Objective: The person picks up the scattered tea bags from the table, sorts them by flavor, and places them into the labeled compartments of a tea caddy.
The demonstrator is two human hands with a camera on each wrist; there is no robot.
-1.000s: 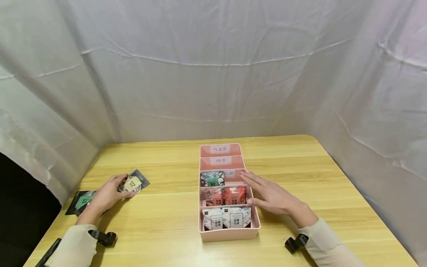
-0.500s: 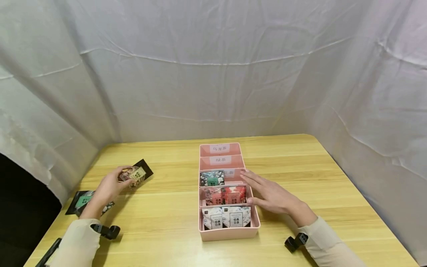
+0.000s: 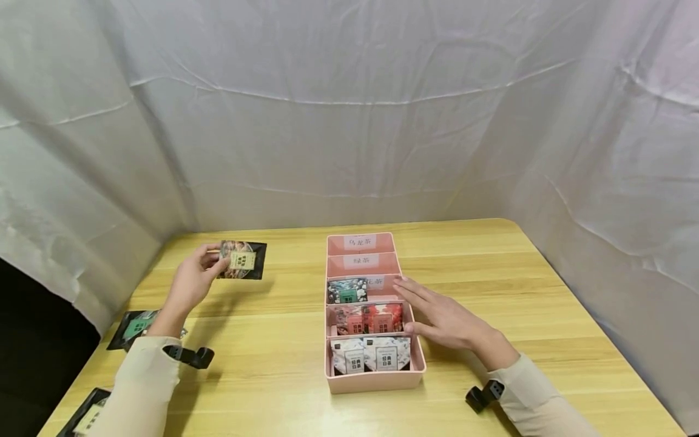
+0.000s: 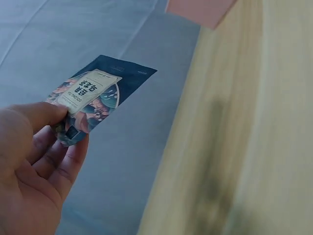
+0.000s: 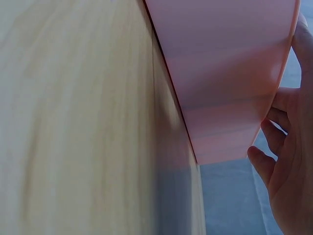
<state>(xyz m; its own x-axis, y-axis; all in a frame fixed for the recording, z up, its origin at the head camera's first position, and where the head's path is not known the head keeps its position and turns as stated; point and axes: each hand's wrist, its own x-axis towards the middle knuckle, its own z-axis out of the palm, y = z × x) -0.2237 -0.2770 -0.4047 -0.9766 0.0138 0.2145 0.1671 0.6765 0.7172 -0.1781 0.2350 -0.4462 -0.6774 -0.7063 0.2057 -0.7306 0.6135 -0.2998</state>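
Observation:
My left hand [image 3: 192, 278] pinches a black oolong tea sachet [image 3: 246, 261] by its left end, raised over the left part of the table. Thumb on top and fingers beneath show in the left wrist view, where the sachet [image 4: 93, 95] tilts with its cream label up. My right hand [image 3: 453, 321] rests on the right rim of a pink divided box [image 3: 377, 383], fingers extended; the right wrist view shows fingertips along that rim. White sachets [image 3: 386, 358] stand in the front compartment, red sachets [image 3: 382, 320] behind them, then a green-labelled sachet [image 3: 347, 292].
Paper labels [image 3: 361, 261] mark the rear compartments. A green-labelled black sachet [image 3: 133, 328] lies at the left, beside the left forearm, which hides things near it. Another cream-labelled sachet [image 3: 90, 416] lies at the lower left edge. White cloth [image 3: 349, 152] hangs around the wooden table [image 3: 262, 376].
My left hand has lifted the oolong tea sachet off the table and carried it up, away from me and slightly right, turning it level. The right hand stays at the box rim.

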